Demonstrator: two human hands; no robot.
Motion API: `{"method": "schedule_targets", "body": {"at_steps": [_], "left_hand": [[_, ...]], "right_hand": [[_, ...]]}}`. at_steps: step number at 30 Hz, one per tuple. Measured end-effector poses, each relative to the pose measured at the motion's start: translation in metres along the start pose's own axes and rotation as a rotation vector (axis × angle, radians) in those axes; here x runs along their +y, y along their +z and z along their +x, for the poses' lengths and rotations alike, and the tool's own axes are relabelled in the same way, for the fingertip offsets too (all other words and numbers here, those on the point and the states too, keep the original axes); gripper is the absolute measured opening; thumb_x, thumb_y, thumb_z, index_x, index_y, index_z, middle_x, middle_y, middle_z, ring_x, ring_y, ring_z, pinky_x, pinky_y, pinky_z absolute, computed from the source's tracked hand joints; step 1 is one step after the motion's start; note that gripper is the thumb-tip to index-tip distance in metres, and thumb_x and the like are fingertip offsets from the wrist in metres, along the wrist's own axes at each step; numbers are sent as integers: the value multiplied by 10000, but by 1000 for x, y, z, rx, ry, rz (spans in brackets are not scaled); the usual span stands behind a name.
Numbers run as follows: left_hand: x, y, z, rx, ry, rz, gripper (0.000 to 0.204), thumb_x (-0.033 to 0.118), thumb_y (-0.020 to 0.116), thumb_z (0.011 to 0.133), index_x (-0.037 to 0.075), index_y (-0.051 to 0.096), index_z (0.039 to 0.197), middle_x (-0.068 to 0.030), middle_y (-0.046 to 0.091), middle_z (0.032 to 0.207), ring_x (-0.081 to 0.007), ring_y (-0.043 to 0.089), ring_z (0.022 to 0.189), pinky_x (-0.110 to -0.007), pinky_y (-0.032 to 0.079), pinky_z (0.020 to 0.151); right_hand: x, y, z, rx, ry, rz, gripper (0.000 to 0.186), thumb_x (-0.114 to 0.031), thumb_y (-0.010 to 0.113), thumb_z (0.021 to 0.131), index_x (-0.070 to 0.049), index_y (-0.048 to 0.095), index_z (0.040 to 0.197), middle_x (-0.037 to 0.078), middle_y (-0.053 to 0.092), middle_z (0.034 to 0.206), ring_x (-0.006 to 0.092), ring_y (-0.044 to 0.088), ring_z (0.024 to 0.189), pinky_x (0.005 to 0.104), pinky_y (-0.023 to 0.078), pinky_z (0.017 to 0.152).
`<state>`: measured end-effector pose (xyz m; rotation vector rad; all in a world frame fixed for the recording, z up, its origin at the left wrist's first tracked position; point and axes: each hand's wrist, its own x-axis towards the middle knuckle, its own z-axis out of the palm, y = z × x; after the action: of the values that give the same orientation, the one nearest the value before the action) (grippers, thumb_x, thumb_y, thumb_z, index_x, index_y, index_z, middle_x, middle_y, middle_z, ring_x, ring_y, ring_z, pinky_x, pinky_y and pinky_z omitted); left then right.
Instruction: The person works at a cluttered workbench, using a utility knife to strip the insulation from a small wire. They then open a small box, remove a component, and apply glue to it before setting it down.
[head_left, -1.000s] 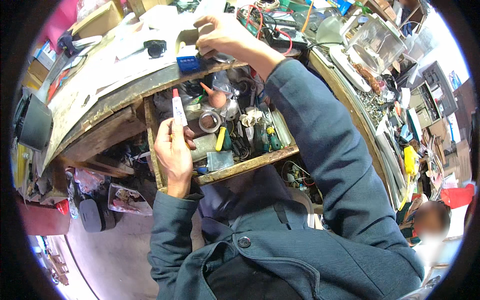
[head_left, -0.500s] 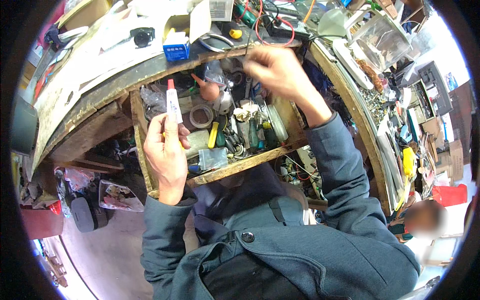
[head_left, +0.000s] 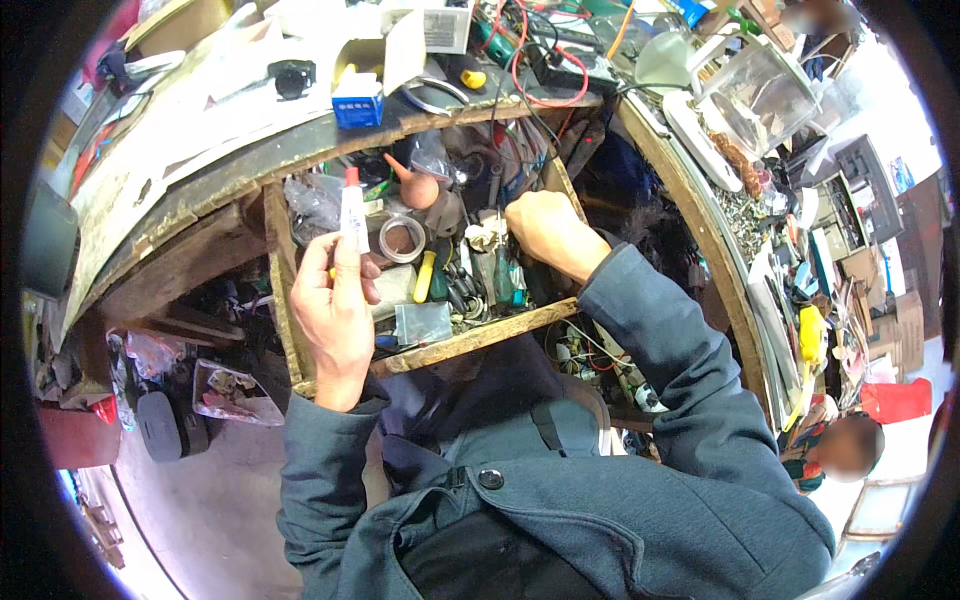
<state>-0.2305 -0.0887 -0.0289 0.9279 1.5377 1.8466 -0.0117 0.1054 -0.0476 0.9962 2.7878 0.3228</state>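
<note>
My left hand (head_left: 337, 315) grips a slim white tube (head_left: 351, 213) with a red cap, held upright over the left part of an open wooden drawer (head_left: 462, 335). My right hand (head_left: 548, 225) is down in the drawer's right part, fingers curled beside green-handled screwdrivers (head_left: 503, 276); what they hold, if anything, I cannot make out. The crowded drawer also holds an orange rubber bulb (head_left: 420, 193), a round tin (head_left: 402, 237), a yellow-handled tool (head_left: 424, 276) and a small clear bag (head_left: 420, 322).
A worktop (head_left: 160, 210) carries paper, a blue box (head_left: 357, 110), a curved metal piece and red cables (head_left: 550, 100). A cluttered side bench (head_left: 760, 180) runs down the right. A person (head_left: 845, 445) is at the lower right. A bin (head_left: 237, 393) sits below left.
My right hand has moved from the blue box on the worktop down into the drawer's right side. My left hand still holds the tube in nearly the same place.
</note>
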Motion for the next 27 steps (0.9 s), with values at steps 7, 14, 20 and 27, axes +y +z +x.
{"method": "schedule_targets", "body": {"at_steps": [7,14,20,27], "left_hand": [[-5,1,2,-40,-22,-126,219,225,574,1074,20,651,1069,-24,675,796,-42,542,596,-208,437,531],[2,-7,5,-47,-133,-393,201,219,595,1056,29,629,1113,-99,709,914,-112,593,585,-258,498,531],[3,-8,7,-5,-125,-465,163,159,649,1018,25,623,1107,-65,711,886,-92,595,600,-237,466,528],[7,-8,7,34,-169,-446,140,140,642,1014,28,626,1095,-96,718,899,-109,597,579,-261,501,532]], "right_hand": [[-4,-63,-10,172,118,424,273,-118,737,835,-12,625,1061,187,715,841,319,730,801,420,571,688],[-50,-88,18,-181,-221,1920,343,-4,726,909,-30,661,1245,78,737,978,141,725,853,268,609,743],[-65,-94,45,-452,-197,1949,314,-103,732,941,56,689,1209,134,757,1002,178,750,822,281,627,753],[-71,-77,50,-61,-244,1824,183,-45,766,894,21,754,1064,78,770,892,125,731,824,252,587,735]]}}
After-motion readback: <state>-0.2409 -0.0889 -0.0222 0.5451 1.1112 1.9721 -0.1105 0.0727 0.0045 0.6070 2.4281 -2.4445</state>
